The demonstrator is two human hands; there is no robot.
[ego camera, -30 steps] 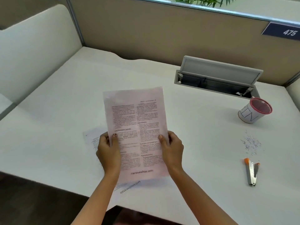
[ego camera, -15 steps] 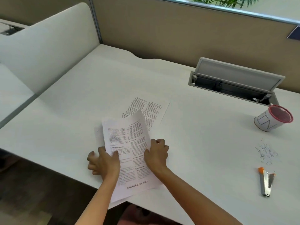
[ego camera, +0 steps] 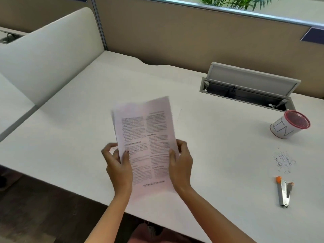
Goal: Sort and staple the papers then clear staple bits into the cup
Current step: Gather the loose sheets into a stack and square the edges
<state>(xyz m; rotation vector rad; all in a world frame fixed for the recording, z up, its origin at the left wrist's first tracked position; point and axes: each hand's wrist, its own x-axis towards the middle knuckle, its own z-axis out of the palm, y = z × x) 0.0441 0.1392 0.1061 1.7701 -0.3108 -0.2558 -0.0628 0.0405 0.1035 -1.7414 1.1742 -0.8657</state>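
Both our hands, left [ego camera: 119,165] and right [ego camera: 181,163], clamp white printed paper sheets [ego camera: 147,144] upright by their side edges, above the white surface's [ego camera: 70,128] front edge.

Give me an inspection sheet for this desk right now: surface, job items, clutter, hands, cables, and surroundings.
Surface: white desk, with an open cable hatch at the back.
Job's things: printed papers held up off the desk; stapler lying at right; red-rimmed mesh cup tilted behind it.
Clutter: staple bits scattered between cup and stapler.
Grippers: left hand in a grip on the papers' left edge; right hand on the right edge.
Cables: dark cable inside the hatch, unclear.
Surroundings: tan partition, white side divider, plant above.
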